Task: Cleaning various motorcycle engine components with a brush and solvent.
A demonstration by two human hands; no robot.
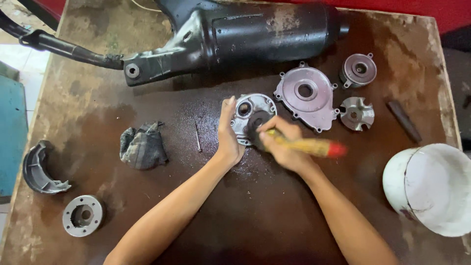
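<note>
Forearms are seen reaching up from the lower edge of the head view, converging over the middle of the dark, stained table (255, 216). The left hand (228, 135) is laid flat on its edge, fingers straight and pressed together, thumb side up, and is set against the left rim of a round grey metal cover (248, 110) that lies flat on the table at its centre. Nothing is clasped by this grip; the cover is merely steadied by it. The right hand (282, 145) is bent at the wrist and curled, its grip pinched closed around the yellow handle of a brush with a red end (314, 146); the handle is blurred, and the dark bristle end is pressed on the middle of the cover.

Just right of the cover a larger pinkish-grey housing plate (306, 98) is laid, with two smaller round parts (358, 70) (356, 114) beside it and a dark short bar (404, 120) further right. A white bucket (431, 189) is placed at the right edge. A black exhaust muffler (235, 37) is stretched across the top of the table. To the left are found a thin nail-like pin (197, 137), a crumpled rag (143, 146), a curved dark shoe-shaped part (41, 169) and a grey ring-shaped hub (82, 215).
</note>
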